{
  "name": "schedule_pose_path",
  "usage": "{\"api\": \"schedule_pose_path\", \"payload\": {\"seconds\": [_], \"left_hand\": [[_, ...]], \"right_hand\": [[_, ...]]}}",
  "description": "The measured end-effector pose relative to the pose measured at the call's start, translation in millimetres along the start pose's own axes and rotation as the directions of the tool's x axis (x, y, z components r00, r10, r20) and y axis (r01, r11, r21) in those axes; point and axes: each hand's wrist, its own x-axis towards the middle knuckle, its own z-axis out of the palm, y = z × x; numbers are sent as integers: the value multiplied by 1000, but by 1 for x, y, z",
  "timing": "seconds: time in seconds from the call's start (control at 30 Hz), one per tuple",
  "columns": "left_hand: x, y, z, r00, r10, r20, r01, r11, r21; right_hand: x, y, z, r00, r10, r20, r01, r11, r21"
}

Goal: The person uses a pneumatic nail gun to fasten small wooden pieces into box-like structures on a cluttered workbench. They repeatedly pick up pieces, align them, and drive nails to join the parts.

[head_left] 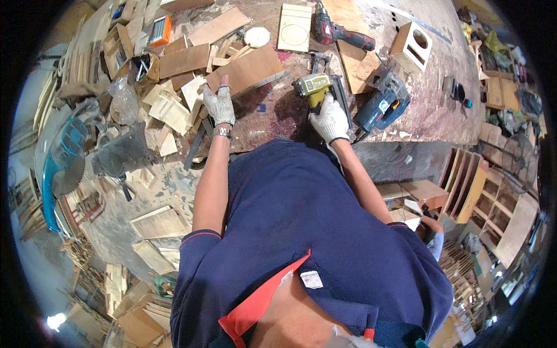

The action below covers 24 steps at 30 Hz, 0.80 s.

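Observation:
My left hand [219, 107], in a grey glove with a bare thumb tip, closes on the near left end of a brown wooden board [253, 68]. Its thumb lies along the board's face, and the fingers are partly hidden. My right hand [331, 120], in a white glove, is wrapped round the handle of a yellow-green nail gun [314, 85]. The nail gun rests at the bench's near side, just right of the board, its black magazine along the right. Close beside my right hand lies a blue jigsaw [383, 103].
On the workbench [441, 116] lie a cordless drill [342, 33], a light wooden box with cut-outs [411, 46] and a panel with a drawn circle [294, 29]. Wood offcuts [169, 110] crowd the left. A circular-bladed saw [67, 168] stands further left. Another person's arm [432, 226] shows at lower right.

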Motion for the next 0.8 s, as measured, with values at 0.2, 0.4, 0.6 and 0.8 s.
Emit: {"api": "schedule_pose_path", "payload": {"seconds": [0.2, 0.4, 0.6, 0.8], "left_hand": [[5, -5, 0, 997, -69, 30, 70, 996, -51], [3, -11, 6, 998, -18, -52, 14, 997, -75], [4, -9, 4, 998, -56, -18, 55, 996, -70], [2, -8, 6, 997, -20, -72, 17, 999, -39]], "right_hand": [[-4, -6, 2, 996, 57, -70, -39, 971, 237], [-2, -31, -92, 996, -2, -84, 18, 980, 197], [-8, -67, -146, 956, -288, 55, 236, 866, 441], [-3, -95, -154, 937, -322, 133, 218, 840, 496]]}}
